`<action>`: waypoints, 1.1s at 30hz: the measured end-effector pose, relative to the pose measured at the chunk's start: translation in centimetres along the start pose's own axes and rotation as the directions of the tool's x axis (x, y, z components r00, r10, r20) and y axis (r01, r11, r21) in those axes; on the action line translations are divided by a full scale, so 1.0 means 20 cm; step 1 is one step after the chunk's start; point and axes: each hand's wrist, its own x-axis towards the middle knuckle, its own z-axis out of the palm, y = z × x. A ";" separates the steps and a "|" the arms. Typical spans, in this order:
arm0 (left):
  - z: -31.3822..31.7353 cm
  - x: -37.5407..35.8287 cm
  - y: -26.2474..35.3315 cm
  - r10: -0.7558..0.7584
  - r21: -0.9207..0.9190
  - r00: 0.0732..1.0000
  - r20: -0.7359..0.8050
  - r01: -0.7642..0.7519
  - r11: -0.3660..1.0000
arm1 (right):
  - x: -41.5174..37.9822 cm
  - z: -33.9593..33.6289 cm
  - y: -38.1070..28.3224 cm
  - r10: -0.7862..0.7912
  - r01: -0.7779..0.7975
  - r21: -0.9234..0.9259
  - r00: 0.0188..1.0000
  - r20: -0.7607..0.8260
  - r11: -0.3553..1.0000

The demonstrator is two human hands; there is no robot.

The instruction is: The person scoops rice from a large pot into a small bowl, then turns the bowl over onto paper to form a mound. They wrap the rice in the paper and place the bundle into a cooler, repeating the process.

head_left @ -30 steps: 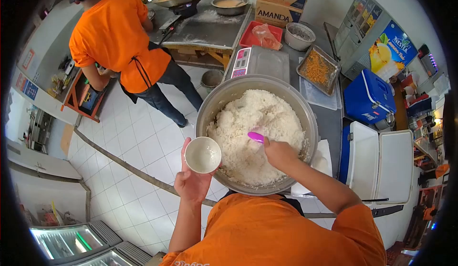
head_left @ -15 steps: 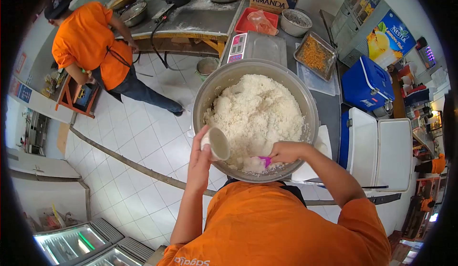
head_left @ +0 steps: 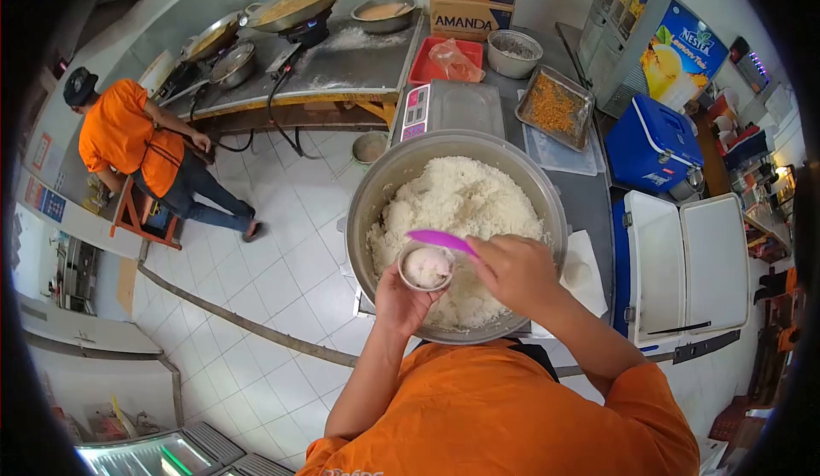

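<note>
A large metal pot [head_left: 363, 177] full of cooked white rice [head_left: 478, 194] stands right in front of me. My left hand [head_left: 400, 305] is wrapped round a small cup [head_left: 427, 268] with rice in it, held over the near left part of the pot. Just right of the cup, my right hand [head_left: 517, 275] grips a purple rice paddle [head_left: 442, 240]. The paddle's blade points left, above the cup's far rim.
Beyond the pot are a kitchen scale [head_left: 465, 107], a red tray [head_left: 427, 64] and a metal tray of orange crumbs [head_left: 555, 107]. An open cool box [head_left: 662, 262] is at right. A person in orange [head_left: 128, 130] stands at far left.
My left hand has brought the cup rightward over the pot, and rice now shows in it. My right hand has lifted the paddle out of the rice. The other person has moved left.
</note>
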 end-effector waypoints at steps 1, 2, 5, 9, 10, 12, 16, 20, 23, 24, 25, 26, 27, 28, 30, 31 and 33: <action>0.00 0.00 0.01 0.033 -0.079 0.999 0.015 -0.031 0.996 | 0.01 -0.01 0.00 0.040 -0.037 0.033 0.994 -0.102 0.999; 0.01 0.00 0.01 0.075 -0.071 0.997 -0.008 -0.075 0.995 | 0.01 -0.01 0.03 0.035 -0.032 0.034 0.994 -0.100 0.999; 0.04 -0.01 0.03 0.151 -0.032 0.988 0.007 -0.151 0.988 | 0.02 0.08 0.11 0.250 -0.401 0.477 0.903 0.350 0.782; 0.04 -0.07 0.13 0.363 0.191 0.904 -0.227 -0.324 0.926 | 0.07 0.16 0.04 0.189 -0.243 0.199 0.948 0.258 0.949; -0.01 -0.11 0.17 0.438 0.203 0.870 -0.225 -0.398 0.895 | 0.11 0.15 0.03 0.256 -0.282 0.111 0.944 0.207 0.953; -0.13 -0.18 0.27 0.559 0.161 0.807 -0.193 -0.536 0.829 | 0.12 0.34 0.11 0.180 -0.196 0.025 0.937 0.298 0.980; -0.12 -0.35 0.40 0.626 0.192 0.755 -0.194 -0.597 0.779 | 0.07 0.72 0.06 0.064 -0.060 -0.024 0.898 0.435 0.998; -0.11 -0.45 0.37 0.623 0.198 0.750 -0.220 -0.591 0.782 | 0.01 0.81 -0.01 -0.158 0.136 0.082 0.830 0.534 0.987; -0.12 -0.47 0.33 0.589 0.170 0.787 -0.185 -0.564 0.808 | -0.02 0.77 0.02 -0.268 0.240 0.129 0.748 0.608 0.962; -0.13 -0.48 0.32 0.589 0.182 0.789 -0.172 -0.562 0.807 | -0.04 0.74 0.06 -0.270 0.241 0.135 0.711 0.650 0.961; -0.13 -0.48 0.31 0.589 0.193 0.792 -0.159 -0.560 0.805 | -0.06 0.71 0.11 -0.265 0.239 0.132 0.710 0.653 0.962; -0.13 -0.48 0.30 0.585 0.188 0.795 -0.161 -0.557 0.809 | -0.07 0.67 0.18 -0.272 0.135 0.249 0.688 0.673 0.959; -0.11 -0.48 0.29 0.587 0.202 0.790 -0.179 -0.554 0.807 | -0.08 0.64 0.25 -0.281 0.022 0.359 0.665 0.691 0.933; -0.10 -0.49 0.29 0.588 0.217 0.786 -0.193 -0.550 0.806 | -0.10 0.60 0.31 -0.272 0.013 0.354 0.665 0.695 0.935; -0.10 -0.48 0.28 0.578 0.231 0.793 -0.190 -0.537 0.812 | -0.12 0.51 0.40 -0.230 -0.109 0.405 0.677 0.699 0.908; -0.11 -0.48 0.28 0.578 0.246 0.794 -0.190 -0.532 0.810 | -0.12 0.47 0.39 -0.221 -0.119 0.401 0.676 0.703 0.908; -0.08 -0.48 0.27 0.565 0.252 0.800 -0.203 -0.515 0.820 | -0.13 0.41 0.35 -0.105 0.063 0.096 0.833 0.543 0.993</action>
